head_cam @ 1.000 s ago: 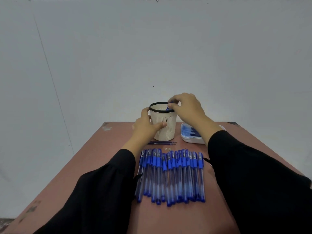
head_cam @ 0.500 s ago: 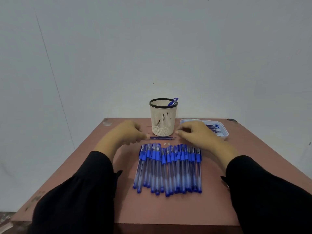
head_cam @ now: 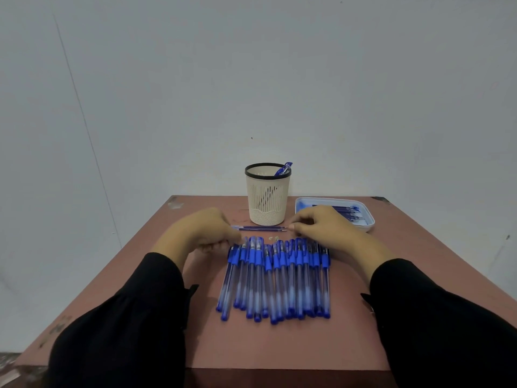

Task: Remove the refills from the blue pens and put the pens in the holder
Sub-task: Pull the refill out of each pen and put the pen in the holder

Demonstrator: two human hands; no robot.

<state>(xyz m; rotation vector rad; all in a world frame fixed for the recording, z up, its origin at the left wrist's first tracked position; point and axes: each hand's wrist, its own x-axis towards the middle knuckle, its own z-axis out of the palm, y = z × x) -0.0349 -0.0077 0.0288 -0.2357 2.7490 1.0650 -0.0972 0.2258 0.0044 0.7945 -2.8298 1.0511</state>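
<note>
Several blue pens (head_cam: 275, 278) lie side by side in a row on the brown table (head_cam: 279, 345). Behind them stands a cream holder (head_cam: 267, 203) with a black rim and one blue pen (head_cam: 284, 169) leaning inside. Two thin refills (head_cam: 258, 228) lie crosswise in front of the holder. My left hand (head_cam: 201, 232) has its fingers curled at the cap end of the leftmost pen; a grip is not clear. My right hand (head_cam: 326, 226) hovers loosely curled by the refills' right tip and holds nothing.
A white tray (head_cam: 369, 224) with several blue refills sits at the back right, just behind my right hand. Small bits (head_cam: 273, 238) lie between the refills and the pen row. A bare wall rises behind the table's far edge.
Both hands came back from the holder, leaving a pen in it. Since then my left hand has dropped from the refills' left end to the pen row. My right hand barely moved.
</note>
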